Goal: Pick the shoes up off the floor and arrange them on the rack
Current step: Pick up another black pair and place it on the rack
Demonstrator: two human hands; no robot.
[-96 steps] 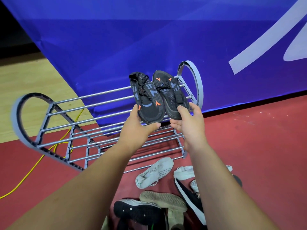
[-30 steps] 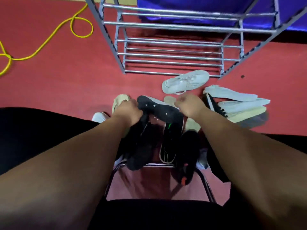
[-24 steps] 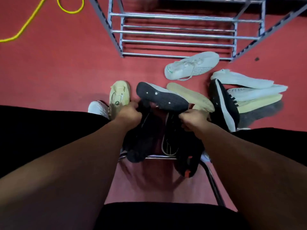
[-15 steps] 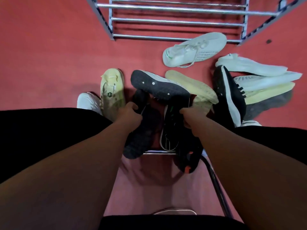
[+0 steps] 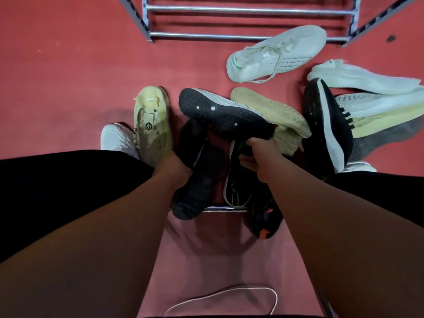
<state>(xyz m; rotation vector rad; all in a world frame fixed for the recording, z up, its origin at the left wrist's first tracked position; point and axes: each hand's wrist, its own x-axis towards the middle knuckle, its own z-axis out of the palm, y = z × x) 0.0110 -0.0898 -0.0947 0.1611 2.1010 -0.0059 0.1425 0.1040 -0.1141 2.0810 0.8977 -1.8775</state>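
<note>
A heap of shoes lies on the red floor in front of the metal rack (image 5: 247, 37), of which only the lowest bars show at the top edge. My left hand (image 5: 174, 168) grips a black knit shoe (image 5: 199, 187) at its collar. My right hand (image 5: 259, 157) grips the heel of a black shoe with a white sole edge and green marks (image 5: 236, 189). A shoe with a black dotted sole (image 5: 220, 113) lies upturned just beyond both hands. A black shoe with orange marks (image 5: 263, 223) sits under my right forearm.
Around the hands lie a yellowish shoe (image 5: 151, 127), a cream upturned sole (image 5: 268, 111), a white sneaker (image 5: 275, 56), a black-and-white shoe (image 5: 328, 125) and pale shoes stacked at right (image 5: 367, 88). My black-trousered legs flank the heap. A chair bar (image 5: 224, 210) crosses below the shoes.
My hands left the black-and-orange pair on the rack's top shelf and came down into the heap. Each has closed on a black shoe, and the view has tilted further down.
</note>
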